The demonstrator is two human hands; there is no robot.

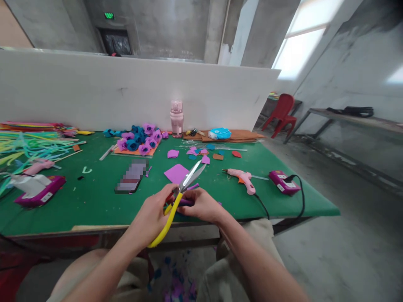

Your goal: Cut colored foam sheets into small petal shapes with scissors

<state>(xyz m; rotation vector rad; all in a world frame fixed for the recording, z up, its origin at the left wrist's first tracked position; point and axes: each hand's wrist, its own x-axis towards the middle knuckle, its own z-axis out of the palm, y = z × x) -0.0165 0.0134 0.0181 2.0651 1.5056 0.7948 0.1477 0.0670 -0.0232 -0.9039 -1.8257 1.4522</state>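
My left hand (154, 214) is closed around a pair of scissors (171, 220) with yellow handles. Their steel blades stand a little apart and point away from me, over the table. My right hand (203, 205) pinches a dark purple piece of craft paper (186, 202), close beside the scissors' handles; its full shape is hidden by the fingers. Just beyond the hands lies a square purple sheet (176, 173). A small pinkish-purple petal piece (205, 160) lies by the blade tips, with several cut pieces in purple, blue, brown and red farther back.
Purple and blue paper flowers (138, 138) lie on an orange sheet at the back. A phone (132, 176) rests left of the hands. Right of them are a pink glue gun (242, 178) and a purple power block (284, 183). A pink bottle (176, 118) stands before the white board (126, 90).
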